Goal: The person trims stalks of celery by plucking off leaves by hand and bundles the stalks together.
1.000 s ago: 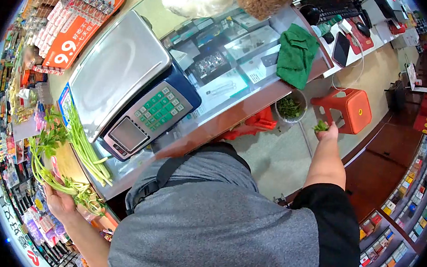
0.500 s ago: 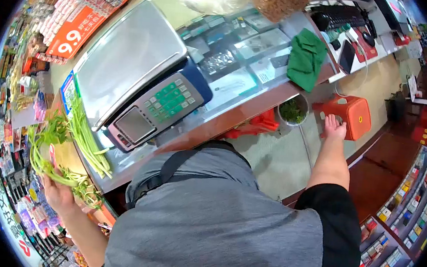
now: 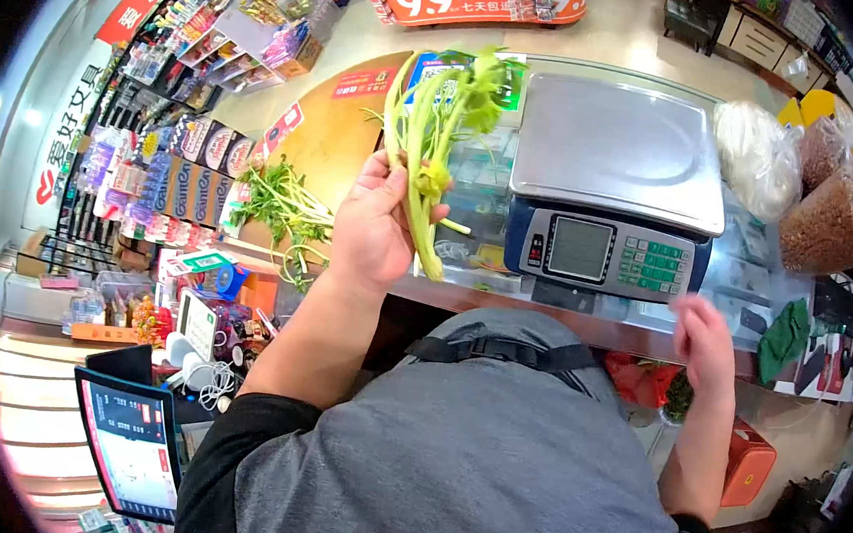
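My left hand (image 3: pixel 375 217) is closed around leafy celery (image 3: pixel 422 136), held upright above the glass counter, left of the scale. Pale stalk ends stick out below my fingers, and the leaves fan out at the top. Part of another stalk (image 3: pixel 455 227) shows behind the hand on the counter. My right hand (image 3: pixel 706 339) hovers by the front right corner of the digital scale (image 3: pixel 616 151), blurred by motion, so its fingers are unclear. The scale's metal pan carries nothing. A loose heap of thin green stems and leaves (image 3: pixel 286 200) lies on the wooden counter to the left.
Bags of white (image 3: pixel 756 157) and brown dry goods (image 3: pixel 826 223) stand right of the scale, with a green cloth (image 3: pixel 784 340) nearer me. A pot of greens (image 3: pixel 677 396) and an orange stool (image 3: pixel 747 462) are below right. A monitor (image 3: pixel 127 443) stands at lower left.
My view has swung left. My left hand has lifted the celery up in front of me. My right hand has moved from near the stool toward the scale.
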`<state>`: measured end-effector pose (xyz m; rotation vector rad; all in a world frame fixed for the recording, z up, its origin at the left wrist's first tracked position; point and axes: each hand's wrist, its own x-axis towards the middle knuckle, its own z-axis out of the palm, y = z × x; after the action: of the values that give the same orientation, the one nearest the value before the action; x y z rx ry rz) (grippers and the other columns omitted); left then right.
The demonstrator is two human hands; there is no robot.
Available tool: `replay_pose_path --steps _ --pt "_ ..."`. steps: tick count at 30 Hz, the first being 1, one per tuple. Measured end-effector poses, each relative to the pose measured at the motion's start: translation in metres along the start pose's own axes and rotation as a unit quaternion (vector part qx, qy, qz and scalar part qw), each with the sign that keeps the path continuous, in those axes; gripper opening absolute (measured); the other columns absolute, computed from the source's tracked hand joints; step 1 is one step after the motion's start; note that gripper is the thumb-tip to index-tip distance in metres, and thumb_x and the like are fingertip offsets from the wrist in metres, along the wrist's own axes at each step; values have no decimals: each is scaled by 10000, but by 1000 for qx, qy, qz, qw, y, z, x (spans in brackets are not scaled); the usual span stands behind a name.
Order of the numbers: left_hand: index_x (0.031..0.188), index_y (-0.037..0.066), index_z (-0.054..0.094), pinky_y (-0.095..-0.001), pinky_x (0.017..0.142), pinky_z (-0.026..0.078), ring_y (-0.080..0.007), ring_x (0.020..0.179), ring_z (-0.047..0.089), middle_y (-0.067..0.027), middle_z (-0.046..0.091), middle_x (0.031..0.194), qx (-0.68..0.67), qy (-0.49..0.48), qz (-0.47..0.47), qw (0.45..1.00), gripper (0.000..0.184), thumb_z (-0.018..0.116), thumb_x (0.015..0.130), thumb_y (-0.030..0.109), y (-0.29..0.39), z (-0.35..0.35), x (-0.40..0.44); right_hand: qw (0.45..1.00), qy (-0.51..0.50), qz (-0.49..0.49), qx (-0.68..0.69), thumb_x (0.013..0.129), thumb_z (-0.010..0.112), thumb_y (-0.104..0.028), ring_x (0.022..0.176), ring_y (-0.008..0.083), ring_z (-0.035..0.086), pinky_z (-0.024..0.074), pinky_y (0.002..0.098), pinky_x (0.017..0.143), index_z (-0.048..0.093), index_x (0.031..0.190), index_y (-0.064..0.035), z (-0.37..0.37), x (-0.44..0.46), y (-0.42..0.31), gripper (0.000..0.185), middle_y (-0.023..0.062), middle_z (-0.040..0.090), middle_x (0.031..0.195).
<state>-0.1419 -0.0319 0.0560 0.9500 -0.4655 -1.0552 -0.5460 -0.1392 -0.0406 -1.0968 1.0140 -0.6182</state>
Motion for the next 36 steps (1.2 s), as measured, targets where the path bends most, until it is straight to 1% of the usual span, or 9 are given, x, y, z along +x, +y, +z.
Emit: replay_pose_path --steps 6,7,10,15,18,25,28,29,36 --pt "1147 59 494 -413 768 594 -246 942 656 -136 629 1068 7 -49 3 999 159 449 1006 116 30 -20 -21 933 -152 -293 -142 847 649 -21 805 75 546 449 205 714 575 1103 -12 238 23 -119 267 9 570 876" --pt "1167 41 469 -368 859 546 -216 955 645 -131 630 1078 3 -71 11 997 175 449 994 66 31 -25 -22 938 -145 -271 -159 852 657 -33 813 79 551 456 213 725 568 1093 -16 263 23 -122 258 11 578 887" --pt "1138 45 489 -363 914 510 -216 989 627 -136 633 1074 16 -52 47 997 151 449 995 66 32 -33 -23 948 -111 -262 -139 835 692 -88 747 102 572 474 255 678 571 1020 1 306 30 -106 238 39 616 836" --pt "1130 43 478 -352 903 516 -224 988 635 -135 629 1079 1 -45 55 997 140 454 995 66 44 -59 -23 975 -149 -164 -33 858 654 -59 709 98 597 483 249 614 584 947 4 336 38 -92 130 46 648 839" --pt "1165 42 467 -326 860 525 -179 991 625 -102 617 1073 13 -41 28 999 165 455 1003 65 53 -68 -23 979 -144 -147 3 870 634 -50 717 94 604 488 232 618 579 948 -8 344 41 -89 104 49 641 844" --pt "1158 50 459 -345 818 558 -205 963 638 -98 614 1052 46 -63 68 995 160 458 999 76 52 -72 -14 983 -98 -153 7 848 523 26 758 114 621 498 242 642 591 985 -38 356 38 -83 166 39 643 876" --pt "1161 41 454 -342 848 542 -196 960 631 -101 612 1049 76 -72 88 991 168 462 994 60 47 -69 -12 946 -52 -267 -179 817 534 -4 760 233 637 509 338 690 613 960 15 353 38 -78 164 154 643 858" --pt "1161 38 454 -342 858 537 -194 958 630 -103 613 1051 85 -76 97 989 170 464 993 56 44 -71 -11 916 -31 -324 -235 814 553 -49 807 334 622 503 405 742 635 952 26 352 36 -77 177 194 623 869" --pt "1155 34 457 -361 909 520 -214 992 632 -119 614 1073 59 -131 86 986 169 475 988 49 37 -73 -13 834 11 -366 -413 798 594 -90 857 381 612 503 428 763 644 949 25 350 25 -75 196 207 638 897"
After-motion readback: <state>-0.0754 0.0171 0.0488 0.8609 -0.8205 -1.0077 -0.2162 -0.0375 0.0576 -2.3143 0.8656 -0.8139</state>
